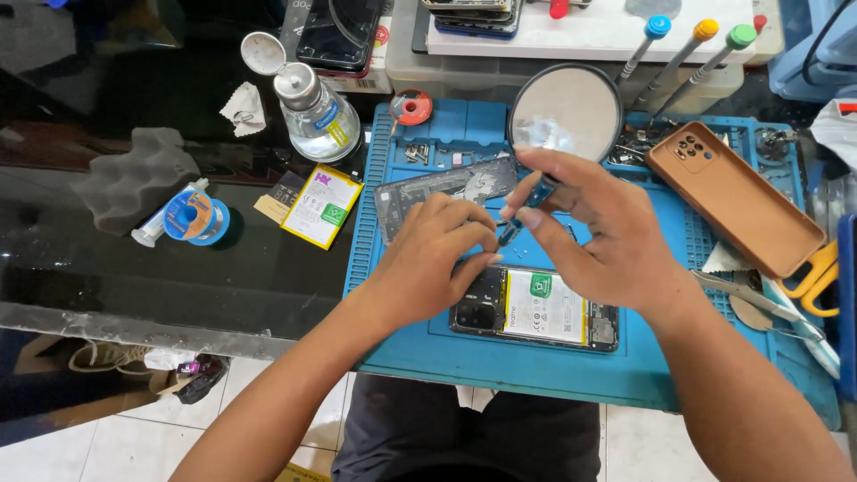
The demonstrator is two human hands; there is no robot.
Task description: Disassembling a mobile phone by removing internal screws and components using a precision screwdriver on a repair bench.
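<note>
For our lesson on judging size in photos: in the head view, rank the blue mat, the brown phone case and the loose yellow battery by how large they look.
1. blue mat
2. brown phone case
3. loose yellow battery

All lie at similar depth, so the ranking seems safe.

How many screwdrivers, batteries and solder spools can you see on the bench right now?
Screwdrivers: 4, three standing behind the mat with blue, yellow and green caps, and a blue one in the right hand
Batteries: 2, a loose one and one in the open phone
Solder spools: 2, blue and red
Total: 8
</note>
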